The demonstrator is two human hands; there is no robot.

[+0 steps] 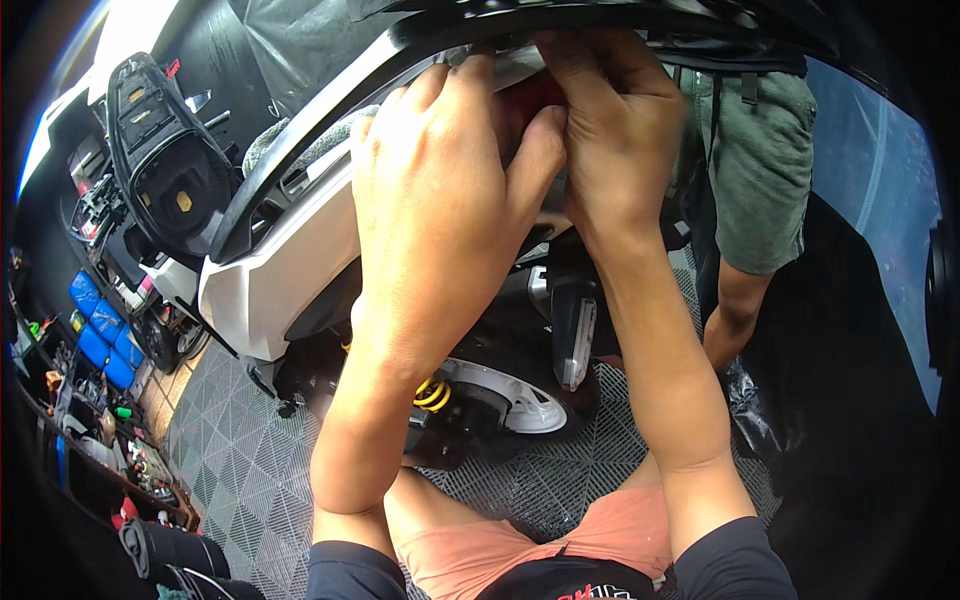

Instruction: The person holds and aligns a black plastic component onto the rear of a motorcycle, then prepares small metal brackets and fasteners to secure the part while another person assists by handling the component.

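Note:
The tail of a scooter fills the upper middle, with a white side panel and a long black trim arching over it. My left hand lies against the panel, its fingers bent over the upper edge under the trim and its thumb pointing at my other hand. Close beside it, my right hand is closed, with thumb and fingers curled together at the trim's underside. What its fingertips pinch is hidden. A dark red part, perhaps the tail light, shows between both hands.
Below are the scooter's wheel and a yellow spring, over grey floor tiles. Another person in green shorts stands at the right. A stripped scooter, blue bins and cluttered shelves line the left.

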